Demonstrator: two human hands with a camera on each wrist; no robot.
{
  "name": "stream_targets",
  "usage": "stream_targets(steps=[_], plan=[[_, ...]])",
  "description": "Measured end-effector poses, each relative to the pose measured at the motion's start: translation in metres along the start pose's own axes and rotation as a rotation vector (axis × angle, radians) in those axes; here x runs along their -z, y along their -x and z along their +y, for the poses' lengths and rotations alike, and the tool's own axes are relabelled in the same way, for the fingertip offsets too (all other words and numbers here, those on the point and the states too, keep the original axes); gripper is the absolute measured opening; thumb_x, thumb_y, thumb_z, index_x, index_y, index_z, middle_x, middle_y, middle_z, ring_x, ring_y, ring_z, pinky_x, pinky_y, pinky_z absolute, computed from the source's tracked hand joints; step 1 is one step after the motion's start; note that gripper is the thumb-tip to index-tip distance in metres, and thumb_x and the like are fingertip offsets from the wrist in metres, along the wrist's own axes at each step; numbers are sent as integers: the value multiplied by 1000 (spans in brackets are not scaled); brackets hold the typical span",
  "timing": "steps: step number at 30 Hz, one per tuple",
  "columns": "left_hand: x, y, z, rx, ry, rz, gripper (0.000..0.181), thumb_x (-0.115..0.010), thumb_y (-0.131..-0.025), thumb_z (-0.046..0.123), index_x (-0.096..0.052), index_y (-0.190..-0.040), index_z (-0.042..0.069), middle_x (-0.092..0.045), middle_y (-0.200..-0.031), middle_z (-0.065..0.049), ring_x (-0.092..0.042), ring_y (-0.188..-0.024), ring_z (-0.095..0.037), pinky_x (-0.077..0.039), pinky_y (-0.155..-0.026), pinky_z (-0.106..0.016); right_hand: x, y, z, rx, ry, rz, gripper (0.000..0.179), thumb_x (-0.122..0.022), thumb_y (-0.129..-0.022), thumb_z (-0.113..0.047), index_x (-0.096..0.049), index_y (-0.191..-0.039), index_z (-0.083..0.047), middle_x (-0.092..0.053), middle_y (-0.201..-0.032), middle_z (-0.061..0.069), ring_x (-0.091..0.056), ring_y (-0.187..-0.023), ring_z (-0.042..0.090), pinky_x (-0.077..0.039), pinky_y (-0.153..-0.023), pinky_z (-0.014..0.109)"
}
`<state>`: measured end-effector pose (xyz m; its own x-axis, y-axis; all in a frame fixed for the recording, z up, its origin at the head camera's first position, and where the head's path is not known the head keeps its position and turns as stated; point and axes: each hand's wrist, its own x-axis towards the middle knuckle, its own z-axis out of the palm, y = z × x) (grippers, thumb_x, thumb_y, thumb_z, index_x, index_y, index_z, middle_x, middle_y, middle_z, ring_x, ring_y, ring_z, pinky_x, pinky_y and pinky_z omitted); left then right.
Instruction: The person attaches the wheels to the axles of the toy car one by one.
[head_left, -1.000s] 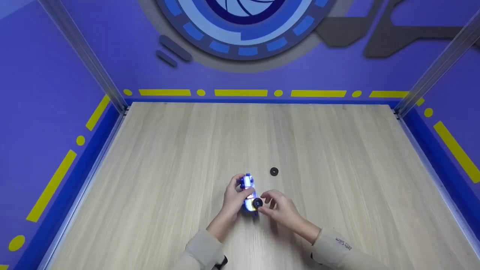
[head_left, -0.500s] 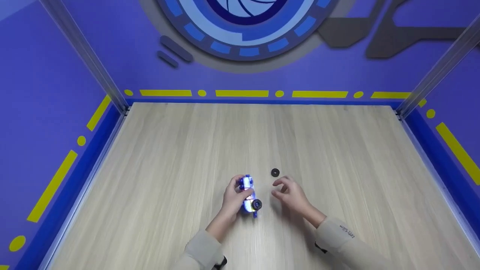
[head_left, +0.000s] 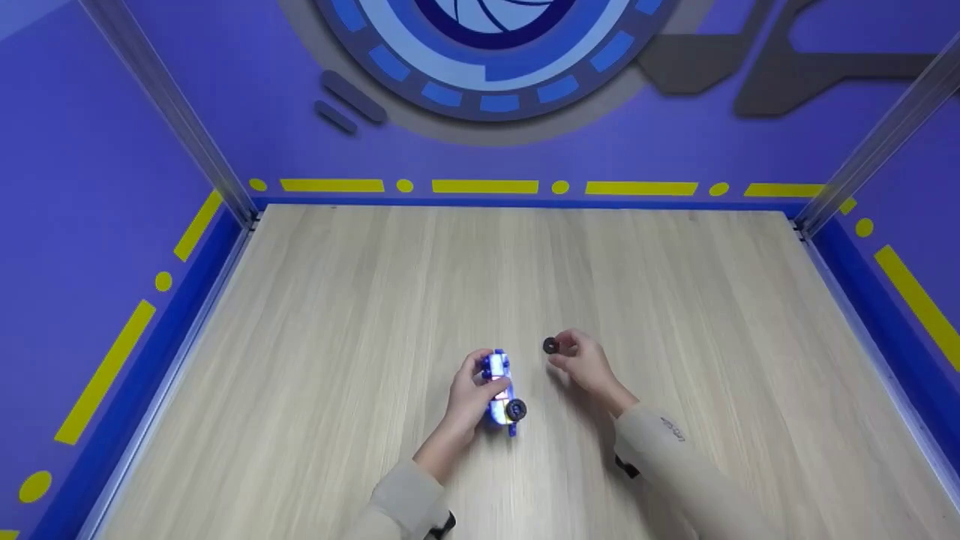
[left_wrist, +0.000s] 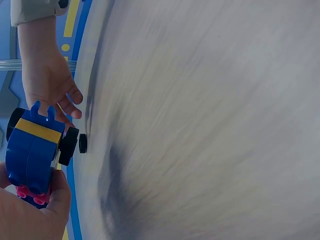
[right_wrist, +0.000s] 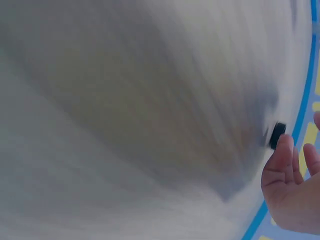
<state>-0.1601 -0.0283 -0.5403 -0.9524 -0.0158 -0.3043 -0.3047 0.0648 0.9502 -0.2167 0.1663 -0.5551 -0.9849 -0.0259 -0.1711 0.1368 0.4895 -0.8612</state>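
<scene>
My left hand [head_left: 469, 399] grips a small toy car [left_wrist: 35, 147] of blue, yellow and pink blocks, thumb over its side. One black wheel [head_left: 515, 409] is on the car's near end, facing right in the head view; another black wheel [left_wrist: 15, 124] shows on its opposite side in the left wrist view. A loose black wheel [head_left: 551, 346] lies on the table beyond the car. My right hand [head_left: 589, 366] is right beside it, thumb and fingertips spread at its edge. In the right wrist view the thumb partly covers this loose wheel [right_wrist: 278, 135].
The wooden table [head_left: 375, 300] is bounded by blue-purple panels [head_left: 480, 161] with yellow markings at the back and sides. Metal posts [head_left: 180, 112] stand at the back corners.
My right hand has left the wheel on the car and moved away to the loose wheel. My left hand keeps holding the car in nearly the same place.
</scene>
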Motion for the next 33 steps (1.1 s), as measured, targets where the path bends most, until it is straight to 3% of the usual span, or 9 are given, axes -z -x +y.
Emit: stream_targets(steps=[8, 14, 19, 26, 33], plan=[[-1, 2, 1, -2, 2, -16, 51, -63, -77, 13, -44, -124, 17, -37, -136, -16, -36, -123, -38, -35, -96, -49, 2, -16, 3, -24, 46, -34, 36, -63, -75, -4, -53, -109, 0, -55, -99, 16, -52, -87, 23, -45, -64, 26], [-1, 2, 0, 3, -5, -23, 51, -63, -78, 15, -43, -125, 16, -35, -137, -17, -35, -123, -38, -34, -97, -49, 2, -21, 5, -29, 108, -38, 36, -63, -76, -7, -53, -111, -3, -55, -101, 13, -52, -88, 21, -45, -67, 27], [-2, 2, 0, -1, -6, -31, 51, -62, -78, 15, -43, -125, 16, -36, -136, -17, -35, -123, -38, -34, -97, -50, 1, -22, 7, 12, 177, -31, 35, -64, -75, -7, -55, -109, -4, -56, -91, 10, -52, -74, 18, -43, -61, 26], [-2, 2, 0, 2, -13, -33, 50, -63, -78, 15, -44, -123, 17, -37, -136, -15, -35, -123, -37, -35, -97, -49, -3, -21, 7, 99, 361, -8, 30, -64, -76, -14, -59, -104, -5, -58, -94, 10, -54, -85, 21, -43, -78, 38], [-2, 2, 0, 2, 22, -51, 49, -63, -77, 12, -44, -122, 15, -39, -134, -15, -38, -122, -36, -37, -95, -47, -7, -22, 9, 93, 431, 2, 30, -63, -78, -16, -59, -106, -6, -58, -103, 13, -55, -99, 26, -43, -86, 41]])
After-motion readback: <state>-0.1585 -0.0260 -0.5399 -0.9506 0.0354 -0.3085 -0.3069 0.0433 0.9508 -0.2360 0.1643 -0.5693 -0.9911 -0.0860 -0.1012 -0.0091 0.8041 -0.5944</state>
